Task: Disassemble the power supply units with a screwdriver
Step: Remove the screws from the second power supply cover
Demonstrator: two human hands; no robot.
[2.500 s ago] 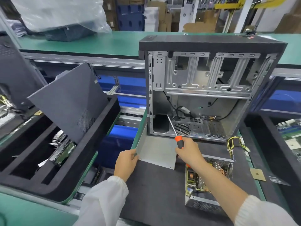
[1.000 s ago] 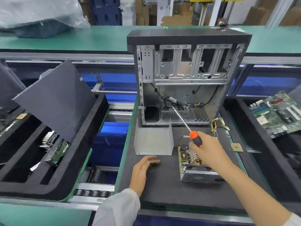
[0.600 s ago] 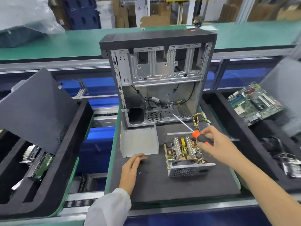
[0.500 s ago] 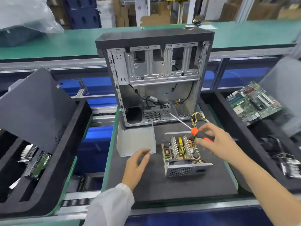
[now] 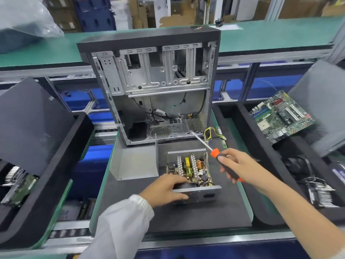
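head-worn view, facing forward and down, close above work mat (image 5: 196, 217)

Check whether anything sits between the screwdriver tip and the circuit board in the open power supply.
Nothing visible blocks it. The screwdriver is held by the right hand with its tip pointing up and away, above the open power supply. The cover lies off to the left, and the left hand grips the near left corner.

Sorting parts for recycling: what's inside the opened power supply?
Inside the power supply: a circuit board with finned heatsinks, a yellow transformer and a copper coil. The left hand grips its near corner, hiding that part; nothing under the board shows.
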